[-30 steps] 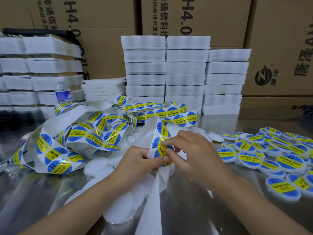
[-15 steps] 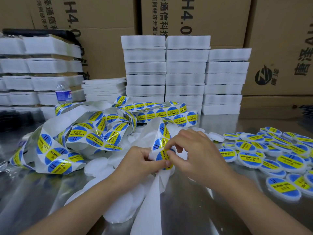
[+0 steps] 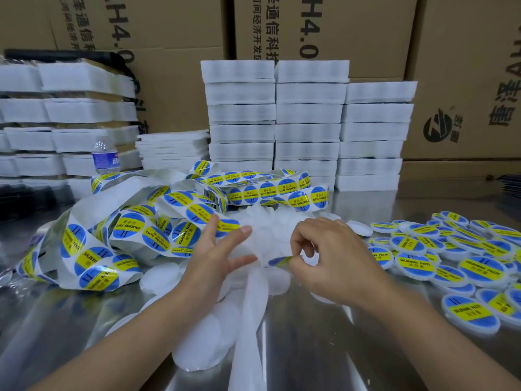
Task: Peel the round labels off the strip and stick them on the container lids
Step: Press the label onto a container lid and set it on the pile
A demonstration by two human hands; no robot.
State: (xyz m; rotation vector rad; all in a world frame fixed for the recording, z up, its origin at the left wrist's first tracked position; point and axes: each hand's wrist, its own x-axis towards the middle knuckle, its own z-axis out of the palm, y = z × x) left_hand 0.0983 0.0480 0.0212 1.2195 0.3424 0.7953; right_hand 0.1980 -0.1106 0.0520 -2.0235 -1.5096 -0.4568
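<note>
The job is partly done: a broad spread of labelled lids [image 3: 417,263] covers the right side of the table [image 3: 352,356], each a shallow white plastic disc topped with a glossy blue-and-yellow round sticker. A smaller heap of bare lids [image 3: 194,348], plain white and matte, sits in the middle under and ahead of the arms. Plenty is left, since the label strip [image 3: 124,230] lies in loose, curling loops on the left with most of its stickers in place, the slick paper backing folding over itself. An emptied length of backing [image 3: 249,334], thin and translucent white, trails down towards the person. The right hand [image 3: 329,258] has its thumb and forefinger pinched together on one peeled label [image 3: 280,261], held edge-on just in front of the bare lids and not yet stuck down, with the other fingers loosely curled. The left hand [image 3: 214,255] is spread, fingers straight and apart, gripping nothing and reaching over the white heap. Whether its fingertips touch a lid is hard to say, as white blurs into white there. The table is bright sheet metal, smooth and reflective.
</note>
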